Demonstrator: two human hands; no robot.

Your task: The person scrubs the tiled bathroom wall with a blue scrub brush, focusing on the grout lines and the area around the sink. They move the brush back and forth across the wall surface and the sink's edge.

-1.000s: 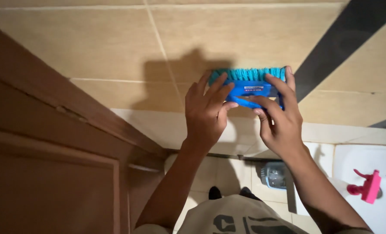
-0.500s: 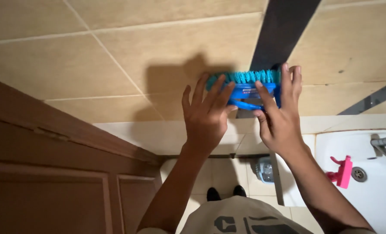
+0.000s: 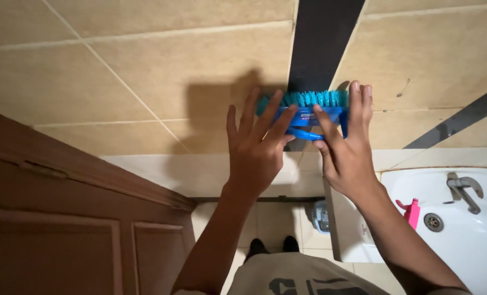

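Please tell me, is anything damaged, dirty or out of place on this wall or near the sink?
Only small things: a dark mark on the beige tile right of the blue brush, and a pink object lying in the white sink.

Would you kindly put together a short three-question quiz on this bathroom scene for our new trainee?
1. True or false: both hands press the blue plastic scrubbing brush with teal bristles against the beige tiled wall.
2. Which hand has its fingers over the brush's end nearer the sink? A) left hand B) right hand
3. Fill in: the small pink plastic object rests in the white ceramic ____.

Key: 1. True. 2. B. 3. sink; its metal tap stands at the rim, and the dark vertical tile stripe runs above the brush.
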